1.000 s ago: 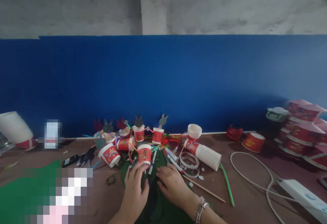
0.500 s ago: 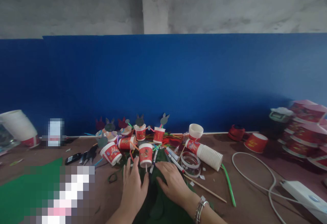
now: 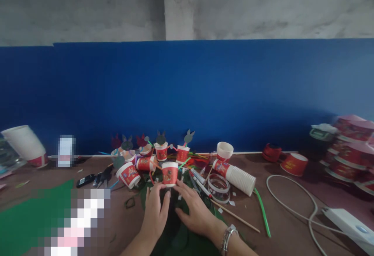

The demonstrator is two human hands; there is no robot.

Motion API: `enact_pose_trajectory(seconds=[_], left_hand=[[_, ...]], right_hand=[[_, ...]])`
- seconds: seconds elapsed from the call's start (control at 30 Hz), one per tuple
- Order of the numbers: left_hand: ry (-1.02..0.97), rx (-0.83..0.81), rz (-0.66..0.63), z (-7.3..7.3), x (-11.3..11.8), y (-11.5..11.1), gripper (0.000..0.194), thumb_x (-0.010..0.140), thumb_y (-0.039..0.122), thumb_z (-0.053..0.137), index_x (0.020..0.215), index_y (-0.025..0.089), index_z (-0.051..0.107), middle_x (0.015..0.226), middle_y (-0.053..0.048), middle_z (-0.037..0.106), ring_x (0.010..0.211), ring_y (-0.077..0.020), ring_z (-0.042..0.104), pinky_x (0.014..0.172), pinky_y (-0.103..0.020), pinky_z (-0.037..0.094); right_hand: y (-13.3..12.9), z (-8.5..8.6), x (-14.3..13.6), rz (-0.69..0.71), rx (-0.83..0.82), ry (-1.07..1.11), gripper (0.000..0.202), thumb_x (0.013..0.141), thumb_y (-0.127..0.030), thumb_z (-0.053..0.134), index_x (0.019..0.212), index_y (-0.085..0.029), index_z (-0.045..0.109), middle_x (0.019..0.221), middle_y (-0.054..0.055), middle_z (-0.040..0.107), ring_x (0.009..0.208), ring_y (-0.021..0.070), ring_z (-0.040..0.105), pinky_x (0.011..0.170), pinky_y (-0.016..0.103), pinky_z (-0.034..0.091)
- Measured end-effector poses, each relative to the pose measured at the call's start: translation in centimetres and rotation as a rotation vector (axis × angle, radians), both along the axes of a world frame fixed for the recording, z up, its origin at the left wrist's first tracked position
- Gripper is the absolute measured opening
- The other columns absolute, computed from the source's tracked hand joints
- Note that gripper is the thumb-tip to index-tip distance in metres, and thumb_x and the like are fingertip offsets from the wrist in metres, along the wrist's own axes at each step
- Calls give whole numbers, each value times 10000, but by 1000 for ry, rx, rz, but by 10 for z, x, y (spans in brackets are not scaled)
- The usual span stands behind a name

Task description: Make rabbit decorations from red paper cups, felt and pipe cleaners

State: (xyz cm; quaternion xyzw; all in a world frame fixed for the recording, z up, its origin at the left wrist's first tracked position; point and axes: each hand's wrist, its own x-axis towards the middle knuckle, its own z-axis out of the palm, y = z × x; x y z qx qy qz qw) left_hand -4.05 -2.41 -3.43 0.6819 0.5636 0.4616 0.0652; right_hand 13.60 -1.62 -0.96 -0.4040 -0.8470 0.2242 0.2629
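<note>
A red and white paper cup (image 3: 170,174) stands at the middle of the table, with an orange strip at its left and a green one at its right. My left hand (image 3: 156,209) touches the cup's lower left side with its fingertips. At the lower right side are the fingertips of my right hand (image 3: 194,209), which wears a bracelet at the wrist. Both hands look closed lightly about the cup's base. Dark green material (image 3: 187,240) lies beneath them. A tipped red cup (image 3: 128,175) is to the left.
Several cups with animal-shaped heads stand behind. To the right lie a nested cup stack (image 3: 241,179), tape rolls (image 3: 218,188), a wooden stick (image 3: 235,216), a green strip (image 3: 263,213) and a white power strip (image 3: 349,225). Scissors (image 3: 102,178) and green sheet (image 3: 37,205) are left.
The middle cup has shifted slightly up and right and now looks more upright. The fingertips of both my hands have moved in against its lower sides.
</note>
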Motion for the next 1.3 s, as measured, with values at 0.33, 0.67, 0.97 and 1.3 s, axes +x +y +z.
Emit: enact_pose_trajectory(seconds=[0.33, 0.67, 0.97, 1.3], left_hand=[[-423, 21, -72, 14, 1, -2, 194, 872, 368, 470, 828, 186, 520, 970, -74, 578, 932, -201, 584, 786, -313, 495], [-662, 12, -50, 9, 1, 4, 304, 729, 353, 650, 929, 173, 509, 952, -72, 603, 874, -209, 619, 764, -335, 515], [-355, 23, -255, -7, 13, -15, 382, 762, 268, 616, 1108, 169, 490, 1088, -129, 573, 1037, -264, 563, 901, -421, 465], [-648, -382, -465, 28, 35, -9, 496, 716, 232, 634, 1186, 139, 509, 1120, -123, 637, 1054, -257, 589, 949, -409, 444]], right_hand=[[-12, 12, -3, 146, 123, 132, 605, 693, -99, 487, 1291, -153, 416, 1472, 141, 257, 1359, 232, 240, 1085, 413, 286], [-17, 13, -4, 118, 138, 216, 539, 715, -115, 499, 1244, -189, 430, 1333, 125, 416, 1253, 226, 392, 1053, 379, 333], [-9, -8, -15, -128, -202, 682, 344, 700, -411, 668, 935, -166, 612, 919, 81, 673, 951, 257, 601, 906, 394, 460], [4, -4, -6, -63, -268, 758, 495, 650, -410, 730, 1067, -170, 611, 1019, 102, 675, 1004, 289, 588, 950, 465, 414]])
